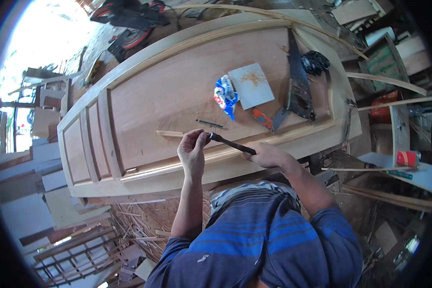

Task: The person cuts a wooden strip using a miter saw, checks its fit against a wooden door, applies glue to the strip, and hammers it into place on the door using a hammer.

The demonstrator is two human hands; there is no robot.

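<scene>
A hammer [230,143] with a dark handle is held above the near edge of a wooden door panel [153,81]. My right hand [265,155] is wrapped round the handle's end. By the hammer's head, my left hand [193,144] is closed in a pinch; what its fingers hold is too small to make out. A pencil-like dark tool [211,124] lies on the panel just beyond my hands, and a thin wood strip [170,133] lies to the left, partly behind my left hand.
On the panel lie a blue and white packet [225,97], a white board [252,85] with sawdust, an orange-handled square [263,120], a handsaw [298,91] and a black plastic bag [315,63]. A power saw [129,24] stands beyond; wood scraps [146,223] cover the floor.
</scene>
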